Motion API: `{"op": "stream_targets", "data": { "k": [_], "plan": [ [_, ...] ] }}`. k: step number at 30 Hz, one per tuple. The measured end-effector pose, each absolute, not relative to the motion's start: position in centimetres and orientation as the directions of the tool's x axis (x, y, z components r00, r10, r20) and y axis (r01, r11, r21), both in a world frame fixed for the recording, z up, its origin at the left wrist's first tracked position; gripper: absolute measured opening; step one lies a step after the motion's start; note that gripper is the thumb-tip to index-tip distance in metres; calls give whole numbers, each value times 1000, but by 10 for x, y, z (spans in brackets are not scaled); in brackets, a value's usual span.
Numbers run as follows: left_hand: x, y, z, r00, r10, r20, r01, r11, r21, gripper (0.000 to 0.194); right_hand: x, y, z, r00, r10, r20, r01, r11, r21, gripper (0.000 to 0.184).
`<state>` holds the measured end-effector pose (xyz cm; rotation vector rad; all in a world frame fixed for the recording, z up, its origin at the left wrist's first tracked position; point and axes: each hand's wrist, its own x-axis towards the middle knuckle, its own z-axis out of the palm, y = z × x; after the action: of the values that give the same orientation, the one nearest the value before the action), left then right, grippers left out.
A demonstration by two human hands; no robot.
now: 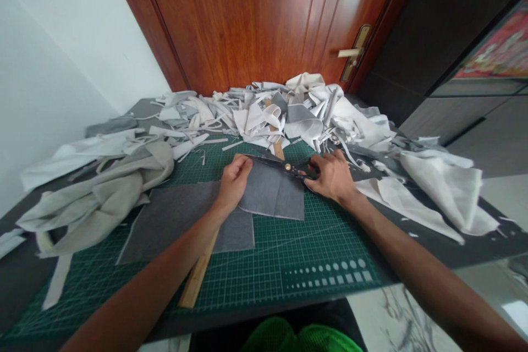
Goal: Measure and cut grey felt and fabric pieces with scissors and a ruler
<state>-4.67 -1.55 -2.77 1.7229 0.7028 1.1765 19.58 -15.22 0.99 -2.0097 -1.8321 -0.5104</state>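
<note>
My right hand (333, 176) is closed around the handles of black scissors (287, 167), whose blades point left along the upper edge of a grey fabric piece (274, 192). Pinched in my left hand (235, 179) is the upper left corner of that same piece, close to the blade tips. A second, larger grey fabric piece (177, 214) lies flat on the green cutting mat (322, 236), partly under my left forearm. A wooden ruler (199, 278) passes beneath the fabric, and its far part shows beyond the scissors.
A heap of white and grey fabric scraps (256, 115) covers the back of the table. Crumpled beige cloth (111, 192) lies at left, with white cloth (445, 187) at right. Behind stands a wooden door (256, 16) with a metal handle (352, 53).
</note>
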Motion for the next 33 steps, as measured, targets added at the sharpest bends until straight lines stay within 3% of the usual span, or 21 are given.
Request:
{"op": "stream_targets", "data": {
  "k": [17,33],
  "plan": [
    [-45,-16,-24,419,774,476,-1,-524,852,17,193,-152,10,77,881,467,997,-72,-28,31],
    [-46,-17,-22,455,760,464,26,-533,846,20,193,-150,5,66,862,503,997,-71,-9,29]
  ]
}}
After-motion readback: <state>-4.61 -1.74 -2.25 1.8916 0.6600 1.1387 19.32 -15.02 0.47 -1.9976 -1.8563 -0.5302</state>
